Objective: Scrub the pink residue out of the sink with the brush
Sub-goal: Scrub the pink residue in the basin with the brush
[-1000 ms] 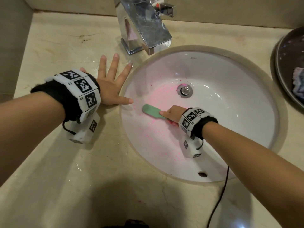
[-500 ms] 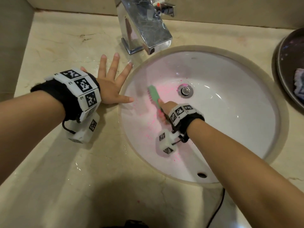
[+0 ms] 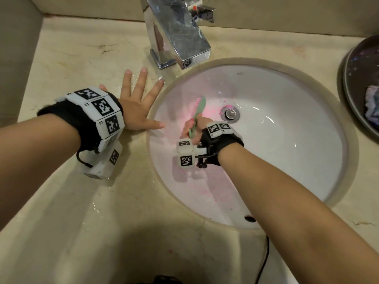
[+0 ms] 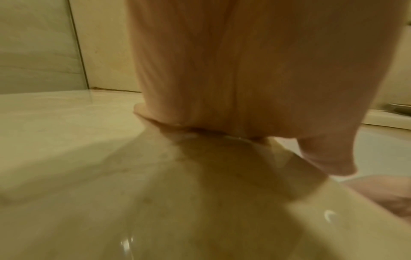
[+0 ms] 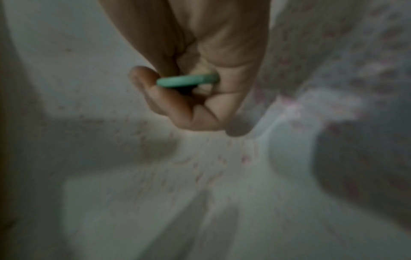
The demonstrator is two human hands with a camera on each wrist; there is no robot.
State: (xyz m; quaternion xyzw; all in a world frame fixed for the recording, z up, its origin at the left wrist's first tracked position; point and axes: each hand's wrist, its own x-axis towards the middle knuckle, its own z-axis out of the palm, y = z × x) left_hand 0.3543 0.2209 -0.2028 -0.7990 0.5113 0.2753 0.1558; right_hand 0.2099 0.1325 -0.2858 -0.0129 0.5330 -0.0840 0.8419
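Observation:
A white oval sink is set in the beige counter, with pink residue speckled over its left and front slope. My right hand is inside the bowl and grips the handle of a green brush, whose head points away from me, just left of the drain. In the blurred right wrist view, curled fingers hold the green brush handle above the speckled sink. My left hand lies flat on the counter, fingers spread, thumb at the sink rim; the left wrist view shows the left palm pressed down.
A chrome faucet stands behind the sink, its spout over the back left rim. A dark round basin with a crumpled cloth sits at the right edge. A wall closes off the left. The counter is wet. A black cable hangs at the front.
The right hand has swung the brush from pointing left across the residue to pointing away towards the drain, turning the wrist. The left hand has stayed flat on the counter.

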